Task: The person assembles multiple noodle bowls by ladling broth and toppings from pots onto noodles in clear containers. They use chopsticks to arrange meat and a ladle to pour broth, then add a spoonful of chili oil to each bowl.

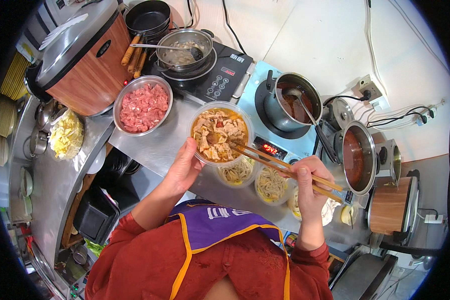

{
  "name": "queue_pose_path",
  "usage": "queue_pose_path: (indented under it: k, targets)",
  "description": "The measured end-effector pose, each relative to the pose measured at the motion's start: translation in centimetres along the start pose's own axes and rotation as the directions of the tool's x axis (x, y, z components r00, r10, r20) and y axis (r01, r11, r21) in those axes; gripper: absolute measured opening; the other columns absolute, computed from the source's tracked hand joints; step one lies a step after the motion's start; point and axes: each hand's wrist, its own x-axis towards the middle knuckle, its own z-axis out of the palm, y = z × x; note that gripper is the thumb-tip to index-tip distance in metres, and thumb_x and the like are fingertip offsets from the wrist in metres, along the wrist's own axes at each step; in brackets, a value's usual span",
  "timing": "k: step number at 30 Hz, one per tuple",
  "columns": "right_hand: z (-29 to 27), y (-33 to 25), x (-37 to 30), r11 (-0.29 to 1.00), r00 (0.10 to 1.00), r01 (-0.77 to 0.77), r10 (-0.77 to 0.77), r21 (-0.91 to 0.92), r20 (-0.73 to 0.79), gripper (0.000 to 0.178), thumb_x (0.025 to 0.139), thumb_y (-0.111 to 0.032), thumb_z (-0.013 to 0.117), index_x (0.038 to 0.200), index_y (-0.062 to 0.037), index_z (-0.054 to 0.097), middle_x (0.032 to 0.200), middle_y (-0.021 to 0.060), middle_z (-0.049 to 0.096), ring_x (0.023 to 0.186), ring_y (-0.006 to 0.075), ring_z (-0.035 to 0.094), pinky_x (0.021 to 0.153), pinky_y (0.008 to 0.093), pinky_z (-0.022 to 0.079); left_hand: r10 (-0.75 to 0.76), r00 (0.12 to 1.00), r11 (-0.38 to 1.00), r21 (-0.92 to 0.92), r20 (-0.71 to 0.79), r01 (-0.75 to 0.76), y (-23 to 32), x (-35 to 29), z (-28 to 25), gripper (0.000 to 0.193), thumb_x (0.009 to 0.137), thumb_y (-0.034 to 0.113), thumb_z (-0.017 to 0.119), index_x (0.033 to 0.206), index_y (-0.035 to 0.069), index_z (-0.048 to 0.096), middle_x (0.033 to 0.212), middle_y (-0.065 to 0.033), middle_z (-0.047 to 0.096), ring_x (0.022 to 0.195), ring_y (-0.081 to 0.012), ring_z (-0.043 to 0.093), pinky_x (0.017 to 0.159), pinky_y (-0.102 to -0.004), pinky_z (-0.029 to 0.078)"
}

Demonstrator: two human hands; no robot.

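Note:
My left hand (181, 169) grips the near left side of a round clear plastic bowl (250, 131), which is tilted a little. It holds cooked meat slices in orange-brown broth. Wooden chopsticks (275, 162) are pinched in my right hand (311, 184), their tips dipping among the meat at the bowl's right side. Under and beside the held bowl, plastic bowls of pale noodles (271, 186) stand on the steel counter; my right hand hovers over some of them and partly hides them.
A steel bowl (118, 114) of raw meat sits at left, near a pan (205, 39) on a black induction cooker (227, 82). A pot (280, 116) with a ladle stands on a blue cooker (257, 82). Right of it is another pot (371, 150) with red broth.

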Motion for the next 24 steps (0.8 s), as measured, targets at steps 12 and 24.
queue_pose_path:
  k: [12, 24]
  targets:
    - [-0.1, 0.5, 0.0, 0.997, 0.992, -0.046, 0.053, -0.066, 0.115, 0.027, 0.098, -0.016, 0.054, 0.08, 0.0026, 0.058, 0.076, 0.0085, 0.059, 0.067, 0.0178, 0.065, 0.063, 0.0282, 0.053, 0.025, 1.0, 1.0, 0.002, -0.001, -0.025, -0.1, -0.2, 0.2, 0.082, 0.085, 0.06, 0.057, 0.143, 0.007, 0.036, 0.143, -0.0061, 0.047, 0.132, -0.0191, 0.044, 0.11, -0.0374, 0.035]
    - [1.2, -1.0, 1.7, 0.984, 0.996, -0.085, 0.085, 0.155, 0.008, 0.026, 0.097, -0.017, 0.055, 0.08, 0.0024, 0.059, 0.075, 0.0076, 0.059, 0.071, 0.014, 0.061, 0.067, 0.0262, 0.049, 0.02, 0.999, 1.0, 0.013, -0.038, -0.019, -0.1, -0.4, 0.0, 0.078, 0.086, 0.061, 0.055, 0.142, 0.008, 0.039, 0.14, -0.0058, 0.05, 0.13, -0.0186, 0.046, 0.109, -0.0364, 0.036]
